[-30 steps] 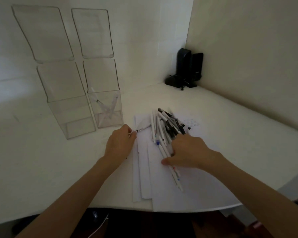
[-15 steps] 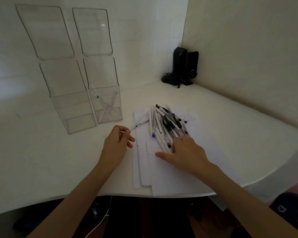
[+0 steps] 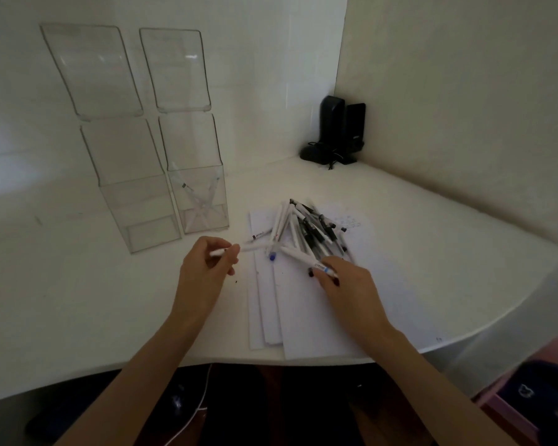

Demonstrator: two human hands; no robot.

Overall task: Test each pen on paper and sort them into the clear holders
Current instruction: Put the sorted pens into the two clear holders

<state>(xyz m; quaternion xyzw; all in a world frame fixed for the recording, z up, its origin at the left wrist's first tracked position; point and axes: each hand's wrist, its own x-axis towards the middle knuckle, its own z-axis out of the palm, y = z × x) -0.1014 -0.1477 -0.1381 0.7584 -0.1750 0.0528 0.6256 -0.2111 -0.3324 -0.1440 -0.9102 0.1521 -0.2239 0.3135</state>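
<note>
Left pen (image 3: 252,247) blurred, tip not made out; pinched in curled fingers of left hand (image 3: 207,268), left of pile (image 3: 310,226). Right pen (image 3: 300,256) gripped by right hand (image 3: 348,284) at pile's near edge, rear end hidden under fingers. Pile heaped on paper (image 3: 303,320). Holders (image 3: 190,149) stood left of pile, against wall; crossed pens seen in one nearest pile. White desk (image 3: 78,300), dim room; speakers (image 3: 339,133) set in corner behind pile.

Open counter (image 3: 78,300) lies left of the papers (image 3: 303,320).
A pen pile (image 3: 306,230) crowds the middle; clear holders (image 3: 136,217) stand back left, speakers (image 3: 335,130) in the far corner.
</note>
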